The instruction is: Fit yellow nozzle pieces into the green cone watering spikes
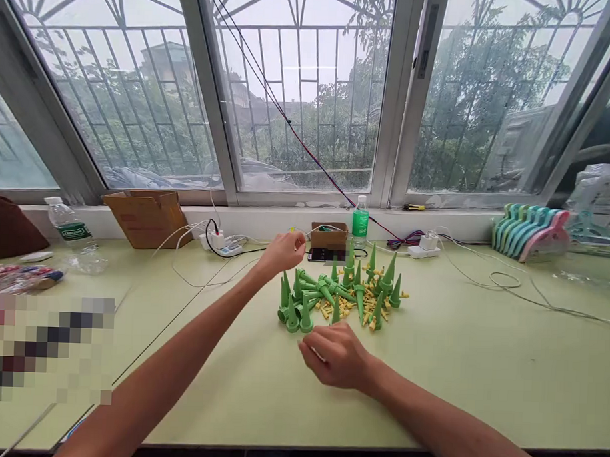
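Note:
Green plastic cone-shaped spikes [306,315] lie and stand in a pile on the table, mixed with small yellow plastic pieces [355,305]. My left hand [283,253] is raised at the pile's far left side, its fingers curled closed. Whatever it may hold is hidden. Close to the pile's front edge is my right hand [336,355], also closed with thumb and fingers drawn together; its contents cannot be made out. One upright green spike [336,311] shows just behind its knuckles.
Behind the pile are a small cardboard box [329,237], a phone [320,255] and a green-labelled bottle [360,220]. Power strips with loose cables [424,249] run along the wall. Hangers [530,231] stand at right; a larger carton [148,220] and a clear bottle [77,237] at left.

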Tool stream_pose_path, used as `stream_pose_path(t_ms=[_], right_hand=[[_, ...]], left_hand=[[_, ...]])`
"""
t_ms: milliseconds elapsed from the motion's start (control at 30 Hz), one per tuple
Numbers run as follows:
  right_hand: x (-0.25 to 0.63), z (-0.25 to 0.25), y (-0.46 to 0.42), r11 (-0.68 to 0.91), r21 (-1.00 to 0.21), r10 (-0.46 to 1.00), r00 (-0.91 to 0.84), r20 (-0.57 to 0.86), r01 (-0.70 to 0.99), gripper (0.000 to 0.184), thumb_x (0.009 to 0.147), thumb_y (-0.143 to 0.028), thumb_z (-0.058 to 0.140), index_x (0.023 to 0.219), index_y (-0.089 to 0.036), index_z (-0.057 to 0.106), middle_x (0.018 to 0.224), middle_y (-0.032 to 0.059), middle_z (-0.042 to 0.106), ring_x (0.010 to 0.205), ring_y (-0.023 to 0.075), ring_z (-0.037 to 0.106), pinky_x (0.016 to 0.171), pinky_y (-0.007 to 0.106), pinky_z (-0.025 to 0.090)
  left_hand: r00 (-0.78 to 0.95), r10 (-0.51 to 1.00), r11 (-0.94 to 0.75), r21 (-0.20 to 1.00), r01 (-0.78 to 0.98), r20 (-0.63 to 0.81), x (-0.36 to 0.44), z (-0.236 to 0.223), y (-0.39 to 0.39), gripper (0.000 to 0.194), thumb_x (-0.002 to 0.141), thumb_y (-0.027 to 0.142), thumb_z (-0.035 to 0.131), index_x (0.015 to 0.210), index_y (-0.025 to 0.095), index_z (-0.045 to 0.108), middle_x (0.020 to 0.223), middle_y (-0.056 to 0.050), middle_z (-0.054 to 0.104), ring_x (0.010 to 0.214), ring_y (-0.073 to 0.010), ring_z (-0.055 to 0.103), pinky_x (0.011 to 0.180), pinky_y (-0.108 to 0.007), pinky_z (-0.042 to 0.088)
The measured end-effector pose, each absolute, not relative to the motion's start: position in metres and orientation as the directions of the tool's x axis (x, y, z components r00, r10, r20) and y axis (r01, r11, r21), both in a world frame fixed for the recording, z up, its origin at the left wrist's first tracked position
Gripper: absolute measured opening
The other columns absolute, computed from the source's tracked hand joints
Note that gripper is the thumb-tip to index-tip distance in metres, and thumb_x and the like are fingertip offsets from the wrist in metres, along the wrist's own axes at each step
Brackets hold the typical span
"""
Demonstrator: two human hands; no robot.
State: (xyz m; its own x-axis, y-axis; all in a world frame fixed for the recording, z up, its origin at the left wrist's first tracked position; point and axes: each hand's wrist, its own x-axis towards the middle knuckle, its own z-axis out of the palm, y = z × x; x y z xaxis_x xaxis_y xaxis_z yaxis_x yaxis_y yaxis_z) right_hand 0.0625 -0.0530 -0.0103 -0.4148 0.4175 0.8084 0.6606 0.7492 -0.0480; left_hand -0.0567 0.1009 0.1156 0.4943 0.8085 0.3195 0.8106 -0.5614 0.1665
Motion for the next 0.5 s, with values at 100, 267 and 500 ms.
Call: stream_pose_path(t_ms=[100,267,500], right_hand=[[0.05,-0.018,-0.059,0.789,0.02,0.391,-0.527,0.755,0.614,0.035,0.094,-0.023,0.041,0.06,-0.019,0.048,0.051,-0.0026,0.049,0.042,0.0087,0.041,0.046,0.026,0.023],[0.041,-0.028,-0.06,0.798,0.025,0.429,-0.596,0.679,0.602,0.035,0.092,-0.026,0.043,0.058,-0.018,0.045,0.05,-0.0033,0.05,0.039,0.0079,0.043,0.043,0.025,0.02],[0.04,-0.028,-0.06,0.792,-0.066,0.497,-0.578,0.648,0.607,0.032,0.088,-0.025,0.048,0.057,-0.018,0.043,0.049,-0.0035,0.053,0.04,0.0081,0.043,0.043,0.025,0.018]], left_hand=[[0.537,0.839,-0.545,0.15,0.825,0.092,-0.039,0.121,0.149,0.025,0.079,0.016,0.051,0.101,0.017,0.064,0.109,-0.009,0.069,0.087,-0.0209,0.066,0.073,-0.027,0.051],[0.548,0.812,-0.53,0.14,0.837,-0.201,-0.013,0.105,0.199,0.042,0.075,0.008,0.052,0.115,0.015,0.054,0.124,-0.014,0.061,0.082,-0.0205,0.066,0.059,-0.028,0.055],[0.523,0.782,-0.51,0.134,0.849,-0.338,-0.003,0.079,0.226,0.042,0.078,0.009,0.05,0.119,0.013,0.045,0.128,-0.019,0.056,0.101,-0.0243,0.061,0.066,-0.032,0.058]])
